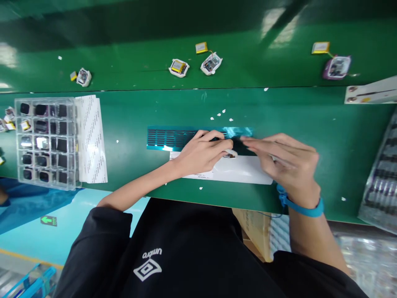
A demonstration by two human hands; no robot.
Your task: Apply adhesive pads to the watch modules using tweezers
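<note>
My left hand [206, 152] rests over a blue film sheet [169, 138] with rows of dark strips. Its thumb and fingers are closed on a small white watch case [230, 153], whose inside shows only in part. Just to the right, my right hand [287, 161] is raised with its fingers pressed together, the tips blurred near the film's right end. Whatever those fingers hold, if anything, cannot be made out. Under both hands lies a white backing sheet [245, 169], printed at its left part. A blue wrist strap [305, 208] circles my right wrist.
A clear compartment tray [46, 185] of watch parts stands left, beside printed white sheets [93, 140]. Along the back lie open watch cases [211, 63] with yellow batteries [201, 47]. Small white stickers [223, 111] dot the green bench. A white tool [372, 92] and a plastic tray [381, 186] are right.
</note>
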